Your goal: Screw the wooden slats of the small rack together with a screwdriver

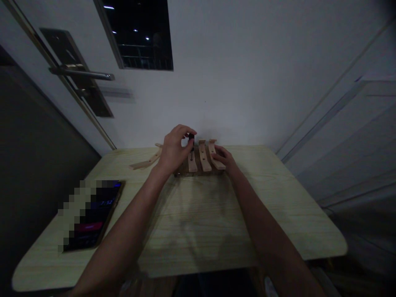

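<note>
A small wooden assembly of several pale slats on a darker base sits at the far edge of the table. My left hand pinches a small black tool upright over the leftmost slat. My right hand rests with fingers curled against the right side of the assembly, pressing on the rightmost slat. Loose wooden slats lie to the left of my left hand.
A phone with a lit screen lies at the table's left front. The light wooden table stands against a white wall. A door with a metal handle is at the left; a white panelled door is at the right.
</note>
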The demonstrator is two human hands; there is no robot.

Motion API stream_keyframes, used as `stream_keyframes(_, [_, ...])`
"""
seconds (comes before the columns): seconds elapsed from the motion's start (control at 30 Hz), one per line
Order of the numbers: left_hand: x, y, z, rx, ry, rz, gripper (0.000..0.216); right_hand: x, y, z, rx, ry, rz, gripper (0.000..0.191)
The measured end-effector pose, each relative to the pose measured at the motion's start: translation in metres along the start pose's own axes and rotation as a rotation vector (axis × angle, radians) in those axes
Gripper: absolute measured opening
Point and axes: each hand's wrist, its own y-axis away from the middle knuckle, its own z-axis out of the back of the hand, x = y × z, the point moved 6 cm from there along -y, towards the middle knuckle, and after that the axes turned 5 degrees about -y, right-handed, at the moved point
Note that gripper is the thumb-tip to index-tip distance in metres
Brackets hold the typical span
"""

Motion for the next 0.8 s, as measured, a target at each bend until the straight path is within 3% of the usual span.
stream_keyframes(0.43, [0.0027, 0.0018, -0.0028, 0.018, -0.012, -0.009, 0.032, 0.003, 0.0013, -0.0011, 0.001, 0.011, 0.014, 0.055])
stream_keyframes(0.8, [0.0022, -0.0001, -0.0001, 0.003, -0.018, 0.016, 0.014, 0.0058, 0.0023, -0.0031, 0.007, -0.016, 0.019, 0.054])
